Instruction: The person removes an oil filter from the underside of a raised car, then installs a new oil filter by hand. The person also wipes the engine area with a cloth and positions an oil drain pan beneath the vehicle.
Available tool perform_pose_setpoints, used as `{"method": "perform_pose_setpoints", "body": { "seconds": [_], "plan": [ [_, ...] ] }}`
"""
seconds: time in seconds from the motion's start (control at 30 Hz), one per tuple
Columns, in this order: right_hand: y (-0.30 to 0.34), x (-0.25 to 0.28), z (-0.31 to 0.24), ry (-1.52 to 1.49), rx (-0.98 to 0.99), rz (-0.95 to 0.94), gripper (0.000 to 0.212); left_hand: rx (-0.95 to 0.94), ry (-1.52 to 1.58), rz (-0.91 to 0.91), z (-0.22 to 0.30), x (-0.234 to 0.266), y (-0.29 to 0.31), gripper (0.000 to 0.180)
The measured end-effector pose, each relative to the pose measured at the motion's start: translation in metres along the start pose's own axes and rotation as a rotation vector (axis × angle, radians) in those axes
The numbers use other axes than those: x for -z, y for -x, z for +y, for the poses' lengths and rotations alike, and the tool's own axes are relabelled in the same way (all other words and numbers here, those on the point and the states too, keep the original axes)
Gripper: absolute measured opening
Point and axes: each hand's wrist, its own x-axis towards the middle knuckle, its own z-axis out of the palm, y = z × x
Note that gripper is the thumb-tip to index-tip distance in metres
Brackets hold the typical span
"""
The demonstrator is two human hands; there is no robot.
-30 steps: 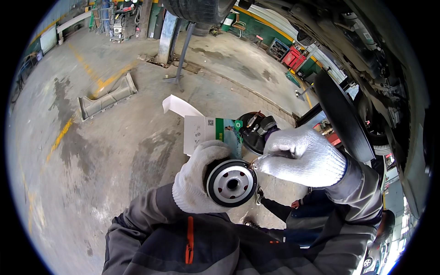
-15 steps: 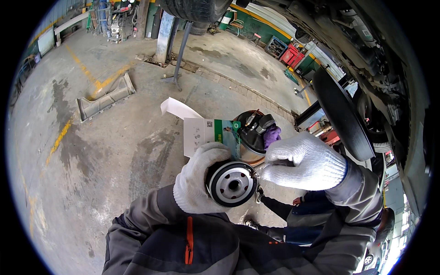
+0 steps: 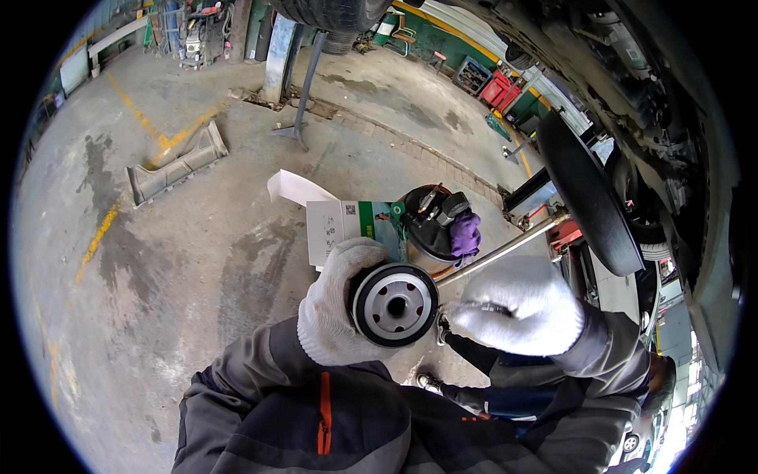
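My left hand (image 3: 335, 304), in a white knit glove, is closed around a dark oil filter (image 3: 413, 304). The filter's face, with a black seal ring, a ring of holes and a central opening, is turned up toward me. Just beyond my left fingers is an opened white and green cardboard box (image 3: 332, 225) with its flap up; whether the hand also grips it I cannot tell. My right hand (image 3: 521, 304), gloved alike, hovers apart at the filter's right. Its thumb and fingers are curled together, and anything between them is too small to make out.
Beyond the box stands a round container (image 3: 426, 217) topped with tools and a purple rag (image 3: 466, 235). A metal rod (image 3: 505, 250) slants rightward behind my right hand. A raised vehicle (image 3: 632, 63) and a tyre (image 3: 588, 197) are at right. Another person's legs (image 3: 474, 379) show below.
My right hand has drawn back from the filter's rim, down and slightly right, uncovering the metal rod. My left hand still holds the filter, its face tipped a little more toward me.
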Motion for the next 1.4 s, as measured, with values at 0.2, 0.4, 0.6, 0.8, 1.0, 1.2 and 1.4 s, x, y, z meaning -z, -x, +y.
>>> {"method": "perform_pose_setpoints", "body": {
  "seconds": [0.2, 0.4, 0.6, 0.8, 1.0, 1.2, 1.4],
  "plan": [
    [0.004, -0.003, -0.003, 0.007, -0.131, 0.069, 0.02, 0.078, 0.031, -0.059, -0.006, 0.0, 0.004, 0.101],
    [0.002, -0.005, -0.008, -0.192, -0.327, 0.019, 0.018, 0.098, 0.094, 0.049, -0.003, -0.004, 0.004, 0.083],
    [0.003, -0.016, -0.002, -0.095, -0.148, -0.031, 0.022, 0.135, 0.113, 0.049, -0.005, -0.003, 0.008, 0.085],
    [0.0, 0.022, 0.002, 0.001, -0.135, 0.159, 0.022, 0.32, 0.604, -0.063, -0.034, -0.001, 0.02, 0.117],
    [0.024, 0.154, 0.072, 0.741, -0.433, 0.6, 0.023, 0.449, 0.968, -0.062, -0.06, -0.003, 0.014, 0.099],
    [0.102, 0.271, 0.176, 1.181, -0.792, 0.843, 0.036, 0.545, 1.12, 0.141, -0.065, -0.016, 0.015, 0.09],
    [0.123, 0.34, 0.209, 1.244, -0.875, 0.827, 0.042, 0.52, 1.066, 0.01, -0.078, -0.025, 0.005, 0.097]
  ]
}}
